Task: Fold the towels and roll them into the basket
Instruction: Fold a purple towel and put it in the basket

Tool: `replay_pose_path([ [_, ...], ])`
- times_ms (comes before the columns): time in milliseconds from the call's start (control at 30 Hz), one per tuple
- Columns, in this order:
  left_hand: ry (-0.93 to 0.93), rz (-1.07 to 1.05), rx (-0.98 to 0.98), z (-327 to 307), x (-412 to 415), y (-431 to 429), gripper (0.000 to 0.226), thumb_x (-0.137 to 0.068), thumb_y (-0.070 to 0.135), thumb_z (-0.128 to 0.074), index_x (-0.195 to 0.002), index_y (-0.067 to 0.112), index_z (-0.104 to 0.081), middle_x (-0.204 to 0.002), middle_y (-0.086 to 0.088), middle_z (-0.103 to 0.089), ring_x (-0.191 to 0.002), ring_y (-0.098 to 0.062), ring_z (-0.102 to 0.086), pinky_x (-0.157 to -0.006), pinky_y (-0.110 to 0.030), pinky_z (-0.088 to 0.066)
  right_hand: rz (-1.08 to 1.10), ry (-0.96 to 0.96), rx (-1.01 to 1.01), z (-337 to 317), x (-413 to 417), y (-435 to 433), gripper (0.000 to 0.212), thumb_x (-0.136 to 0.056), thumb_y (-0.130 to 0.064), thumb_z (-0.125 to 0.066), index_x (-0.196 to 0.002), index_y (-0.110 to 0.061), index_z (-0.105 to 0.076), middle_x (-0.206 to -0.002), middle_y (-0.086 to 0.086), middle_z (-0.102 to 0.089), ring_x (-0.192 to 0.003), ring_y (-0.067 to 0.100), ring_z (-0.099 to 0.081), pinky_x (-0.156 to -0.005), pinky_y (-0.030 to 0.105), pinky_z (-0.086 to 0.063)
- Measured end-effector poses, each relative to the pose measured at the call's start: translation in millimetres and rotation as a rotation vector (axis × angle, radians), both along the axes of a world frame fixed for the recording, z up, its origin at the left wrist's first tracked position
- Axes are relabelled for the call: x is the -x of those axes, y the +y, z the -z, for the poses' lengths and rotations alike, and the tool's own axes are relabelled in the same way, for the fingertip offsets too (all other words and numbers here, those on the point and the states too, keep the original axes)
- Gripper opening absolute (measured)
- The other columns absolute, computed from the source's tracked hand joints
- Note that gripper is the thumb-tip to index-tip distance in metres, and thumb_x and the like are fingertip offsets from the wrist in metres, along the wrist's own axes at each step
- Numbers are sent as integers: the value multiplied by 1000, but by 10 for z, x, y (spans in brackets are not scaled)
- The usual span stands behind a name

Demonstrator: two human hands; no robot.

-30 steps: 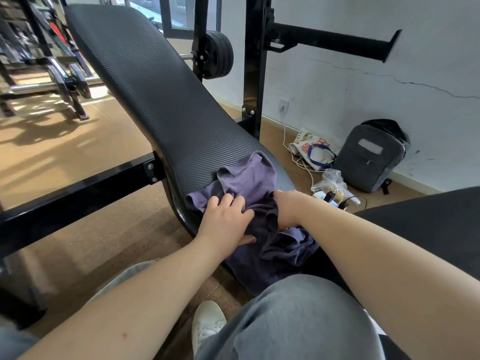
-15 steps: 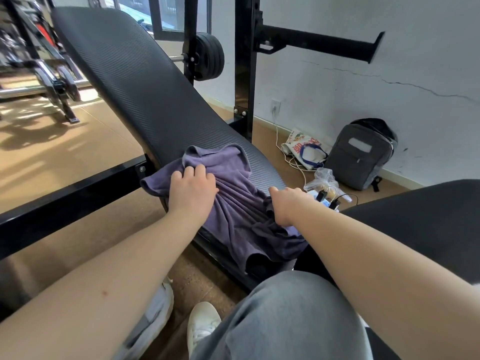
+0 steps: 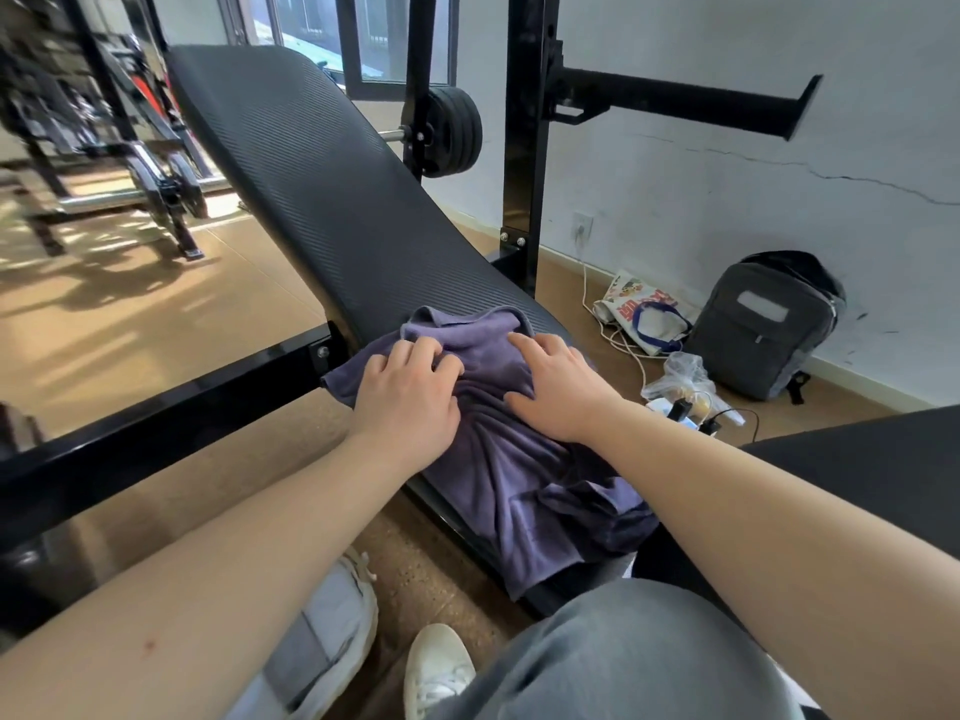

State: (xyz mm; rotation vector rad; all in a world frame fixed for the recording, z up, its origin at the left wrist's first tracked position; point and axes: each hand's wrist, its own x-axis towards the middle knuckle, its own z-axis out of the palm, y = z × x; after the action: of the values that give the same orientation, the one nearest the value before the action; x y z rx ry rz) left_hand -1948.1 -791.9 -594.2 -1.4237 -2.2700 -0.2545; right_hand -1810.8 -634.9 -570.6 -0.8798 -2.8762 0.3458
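The crumpled purple towel (image 3: pixel 519 485) runs lengthwise down the sloped worktop (image 3: pixel 311 200) toward the person, its far end under the left hand (image 3: pixel 410 392), fingers curled into cloth, and the flat, spread right hand (image 3: pixel 561 392).

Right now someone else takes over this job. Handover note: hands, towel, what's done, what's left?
Left hand: on the purple towel, fingers curled into the fabric near its far left corner.
Right hand: flat on the towel's far right part, fingers straight, pressing down.
Towel: wrinkled, on the low end of the black bench pad; its near end hangs over the pad's edge.
Basket: not in view.
Done: no fold visible.
Left: flatten, fold, roll, place in the basket.
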Motion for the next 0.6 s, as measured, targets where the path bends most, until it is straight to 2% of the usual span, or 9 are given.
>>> replay_pose_path([
  [133, -19, 34, 3, 12, 111, 5, 35, -84, 44, -65, -112, 23, -68, -128, -7, -58, -116, -33, -54, -87, -49, -45, -24, 1, 8, 16, 185, 5, 72, -95, -44, -57, -157, -24, -27, -162, 12, -24, -144, 41, -29, -117, 50, -31],
  [233, -8, 113, 24, 19, 236, 1, 49, -86, 61, -50, -117, 28, -69, -133, -5, -59, -121, -31, -52, -92, -48, -43, -45, 34, -8, 5, 326, -1, 66, -99, -42, -53, -157, -20, -31, -162, 12, -25, -147, 39, -23, -120, 46, -24],
  [333, -40, 112, 26, -36, 351, 13, 57, -89, 67, -39, -118, 30, -70, -138, -3, -59, -126, -29, -52, -96, -49, -43, -81, 97, -25, -34, 510, 21, 52, -102, -36, -45, -150, -18, -43, -156, 12, -37, -149, 34, -24, -120, 50, -27],
  [467, -105, 116, 2, -171, 488, 15, 48, -93, 55, -41, -126, 29, -64, -139, -2, -57, -126, -29, -52, -98, -49, -43, -131, 284, 1, -204, 756, 36, 36, -105, -21, -41, -136, -14, -57, -139, 8, -56, -133, 29, -47, -109, 38, -37],
  [600, -131, 152, -96, -220, 701, 0, 43, -90, 21, -58, -132, 15, -62, -135, -11, -56, -114, -36, -56, -90, -50, -52, -97, 303, 63, -348, 1039, 51, 40, -105, -23, -45, -145, -19, -48, -144, 7, -56, -132, 26, -51, -107, 36, -39],
])
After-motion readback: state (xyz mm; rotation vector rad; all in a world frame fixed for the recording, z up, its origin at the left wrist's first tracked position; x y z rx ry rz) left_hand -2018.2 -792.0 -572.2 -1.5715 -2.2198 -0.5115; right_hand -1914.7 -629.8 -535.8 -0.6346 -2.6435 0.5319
